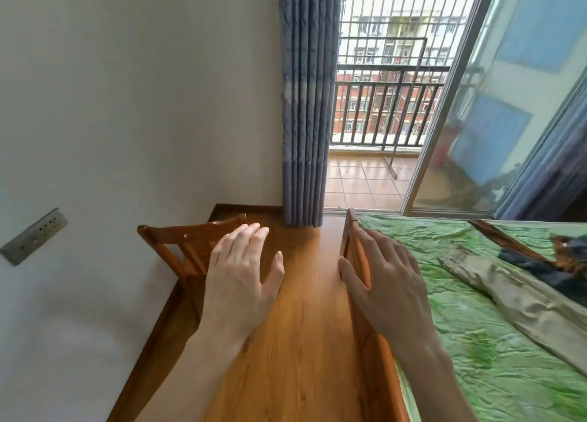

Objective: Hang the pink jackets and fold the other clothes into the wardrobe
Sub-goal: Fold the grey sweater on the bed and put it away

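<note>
My left hand (pixel 241 269) hangs in the air over the wooden floor with its fingers straight and spread, holding nothing. My right hand (pixel 386 275) is held out the same way above the bed's wooden side board (pixel 349 231), empty. On the green bedsheet (pixel 460 326) to the right lie beige trousers (pixel 514 297), stretched out flat. A dark blue garment (pixel 536 262) lies beside them at the far right edge, partly cut off. No pink jacket and no wardrobe are in view.
A wooden chair (pixel 178 240) stands against the white wall at the left. A blue-grey curtain (pixel 305 104) hangs ahead, beside an open sliding glass door (pixel 476 119) leading to a tiled balcony with railings. A wall socket (pixel 35 235) sits low left.
</note>
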